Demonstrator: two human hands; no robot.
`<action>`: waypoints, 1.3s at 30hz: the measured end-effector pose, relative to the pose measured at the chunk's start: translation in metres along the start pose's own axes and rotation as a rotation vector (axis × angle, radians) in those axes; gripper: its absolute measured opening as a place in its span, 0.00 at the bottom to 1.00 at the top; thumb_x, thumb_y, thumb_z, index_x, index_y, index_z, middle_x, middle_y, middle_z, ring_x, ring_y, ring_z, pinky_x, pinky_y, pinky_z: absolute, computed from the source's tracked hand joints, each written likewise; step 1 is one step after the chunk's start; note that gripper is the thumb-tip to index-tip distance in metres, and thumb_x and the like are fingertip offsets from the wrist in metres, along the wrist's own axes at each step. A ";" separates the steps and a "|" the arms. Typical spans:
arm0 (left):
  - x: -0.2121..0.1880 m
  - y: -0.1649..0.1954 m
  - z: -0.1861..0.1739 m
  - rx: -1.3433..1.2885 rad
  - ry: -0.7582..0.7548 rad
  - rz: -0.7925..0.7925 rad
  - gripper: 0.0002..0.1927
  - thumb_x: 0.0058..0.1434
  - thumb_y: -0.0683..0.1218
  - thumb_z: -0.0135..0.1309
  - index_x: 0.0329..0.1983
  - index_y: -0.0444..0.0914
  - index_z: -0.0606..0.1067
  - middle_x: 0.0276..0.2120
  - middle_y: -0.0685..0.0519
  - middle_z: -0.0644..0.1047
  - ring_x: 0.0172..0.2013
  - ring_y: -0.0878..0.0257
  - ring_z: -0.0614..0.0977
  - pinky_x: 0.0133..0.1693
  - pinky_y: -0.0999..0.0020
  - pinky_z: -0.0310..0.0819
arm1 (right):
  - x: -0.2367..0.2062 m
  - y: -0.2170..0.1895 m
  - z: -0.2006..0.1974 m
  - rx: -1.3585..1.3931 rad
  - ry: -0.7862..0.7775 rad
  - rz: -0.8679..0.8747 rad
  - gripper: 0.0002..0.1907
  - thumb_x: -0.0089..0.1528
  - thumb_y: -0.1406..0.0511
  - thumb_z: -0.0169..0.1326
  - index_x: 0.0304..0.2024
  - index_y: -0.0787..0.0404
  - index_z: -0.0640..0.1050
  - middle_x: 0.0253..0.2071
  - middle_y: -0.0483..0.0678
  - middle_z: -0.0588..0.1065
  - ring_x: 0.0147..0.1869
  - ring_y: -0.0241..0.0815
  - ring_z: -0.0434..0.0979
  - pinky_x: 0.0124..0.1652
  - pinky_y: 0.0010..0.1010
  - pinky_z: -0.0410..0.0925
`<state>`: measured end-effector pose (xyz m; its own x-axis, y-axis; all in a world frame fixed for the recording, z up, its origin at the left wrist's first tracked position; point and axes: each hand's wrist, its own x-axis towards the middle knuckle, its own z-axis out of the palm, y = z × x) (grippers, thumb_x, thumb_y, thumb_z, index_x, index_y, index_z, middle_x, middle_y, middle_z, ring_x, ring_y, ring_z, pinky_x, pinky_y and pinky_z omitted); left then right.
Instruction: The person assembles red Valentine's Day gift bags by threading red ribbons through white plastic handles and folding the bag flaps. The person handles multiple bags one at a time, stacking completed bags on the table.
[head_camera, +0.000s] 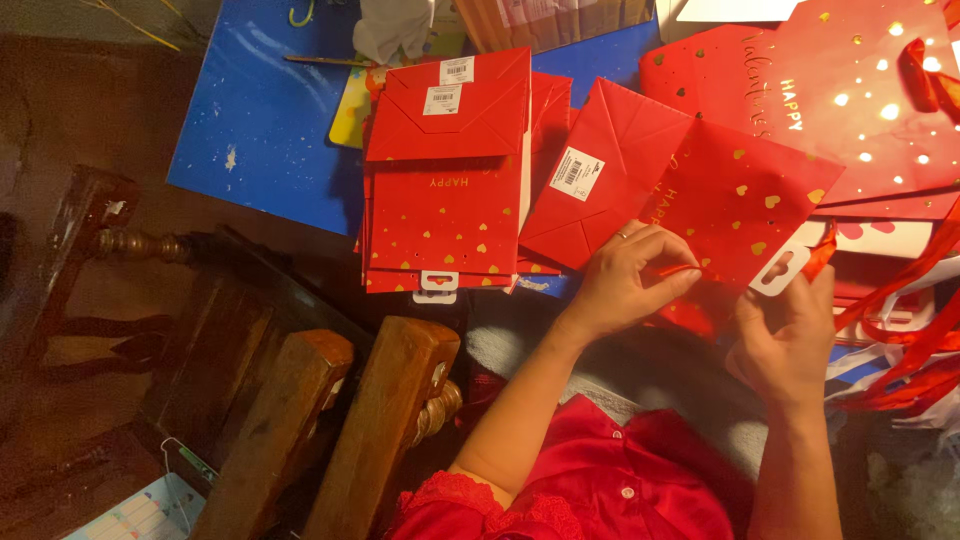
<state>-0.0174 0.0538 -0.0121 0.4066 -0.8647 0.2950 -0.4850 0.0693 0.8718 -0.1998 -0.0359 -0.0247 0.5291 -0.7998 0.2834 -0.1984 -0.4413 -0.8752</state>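
Red blouse sleeves (600, 490) sit closest below the view, both bare forearms reaching up from them. Beyond, a blue sheet (270, 120) carries the things, spread over dark wooden furniture (280, 420) at the lower left. Along its far right edge lies a heap of large red gift bags (860, 100) with gold hearts and spots, red ribbon handles (900, 340) trailing down the right side. Near the middle of the sheet's near edge rests a neat stack of flat folded red bags (445, 180), white hang tabs toward the person. Between stack and heap, another flat red bag (735, 205) with gold hearts is held up just off the near edge. The left hand (625, 285) has its fingers pinched narrow on a thin red ribbon end (680, 269) at the bag's lower edge. The right hand (790, 335) grips the bag's corner beside its white hang tab (780, 268), fingers closed on it.
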 end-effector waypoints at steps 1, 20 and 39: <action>0.000 0.000 0.000 -0.002 0.002 -0.004 0.07 0.63 0.49 0.60 0.40 0.44 0.78 0.41 0.59 0.80 0.49 0.61 0.79 0.55 0.66 0.74 | 0.000 -0.003 0.000 0.003 -0.015 0.028 0.17 0.65 0.73 0.54 0.57 0.64 0.76 0.55 0.52 0.67 0.62 0.46 0.70 0.60 0.33 0.64; 0.000 0.002 -0.002 0.004 -0.011 0.015 0.07 0.62 0.49 0.61 0.39 0.43 0.77 0.41 0.59 0.80 0.49 0.60 0.79 0.56 0.65 0.74 | -0.007 0.024 0.006 0.225 0.218 0.140 0.07 0.78 0.69 0.56 0.47 0.67 0.73 0.44 0.41 0.73 0.49 0.29 0.71 0.52 0.21 0.66; -0.001 0.000 -0.001 0.014 0.004 0.016 0.07 0.62 0.48 0.61 0.39 0.43 0.77 0.41 0.59 0.80 0.48 0.60 0.79 0.55 0.65 0.74 | 0.003 -0.011 0.001 0.216 -0.004 0.205 0.16 0.62 0.72 0.56 0.53 0.62 0.77 0.55 0.46 0.65 0.58 0.38 0.72 0.49 0.28 0.70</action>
<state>-0.0172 0.0550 -0.0115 0.4017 -0.8616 0.3104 -0.5026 0.0759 0.8612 -0.1950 -0.0333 -0.0148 0.4996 -0.8615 0.0905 -0.1221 -0.1734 -0.9773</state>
